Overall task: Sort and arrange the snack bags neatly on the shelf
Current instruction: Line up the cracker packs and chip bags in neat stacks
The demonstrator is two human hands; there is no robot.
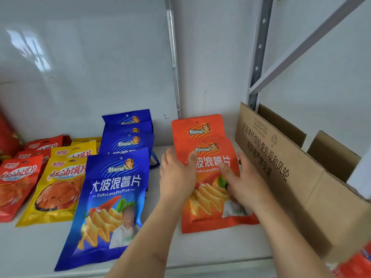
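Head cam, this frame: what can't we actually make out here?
- Cardboard box contents: its near wall blocks the inside.
- Rear orange bag: lower part covered by the front orange bag.
- Front orange bag's print: partly under the left hand and right hand.
- Blue bags at the back: overlapped, count unclear.
- Red item at far left: cut by the frame edge.
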